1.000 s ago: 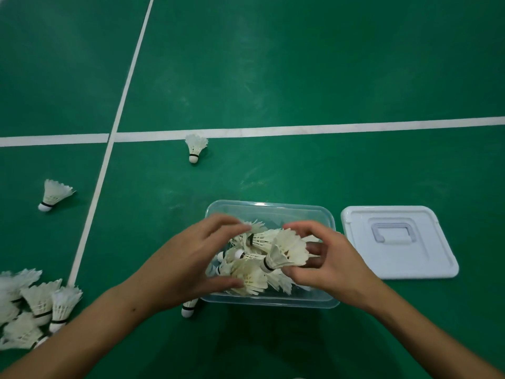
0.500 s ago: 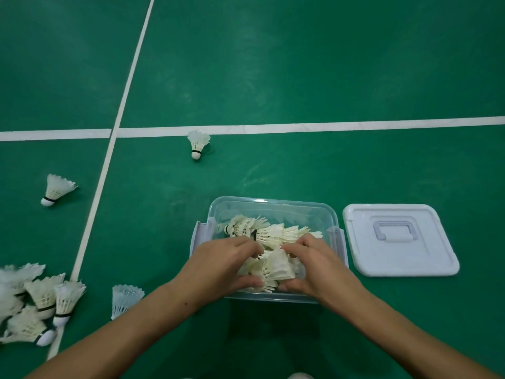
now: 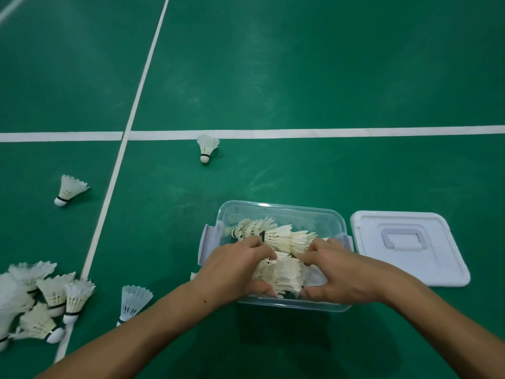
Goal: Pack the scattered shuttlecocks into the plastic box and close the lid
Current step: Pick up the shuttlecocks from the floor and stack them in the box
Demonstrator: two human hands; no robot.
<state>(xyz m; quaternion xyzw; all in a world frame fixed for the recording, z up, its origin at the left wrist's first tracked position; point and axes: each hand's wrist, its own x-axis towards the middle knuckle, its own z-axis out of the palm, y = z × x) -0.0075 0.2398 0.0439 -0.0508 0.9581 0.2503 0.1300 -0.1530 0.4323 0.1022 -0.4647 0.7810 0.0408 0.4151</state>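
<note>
Clear plastic box (image 3: 281,214) part-filled; left hand (image 3: 235,272) and right hand (image 3: 341,272) grip shuttlecock bunch (image 3: 284,274) inside; loose shuttlecocks (image 3: 52,296) left on floor; lid (image 3: 410,247) off, right.

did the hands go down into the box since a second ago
Yes. Both hands, holding shuttlecocks, dropped from above the box rim to inside it.

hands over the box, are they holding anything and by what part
Both the left hand and right hand grip a bunch of shuttlecocks by the feather skirts, inside the plastic box.
</note>
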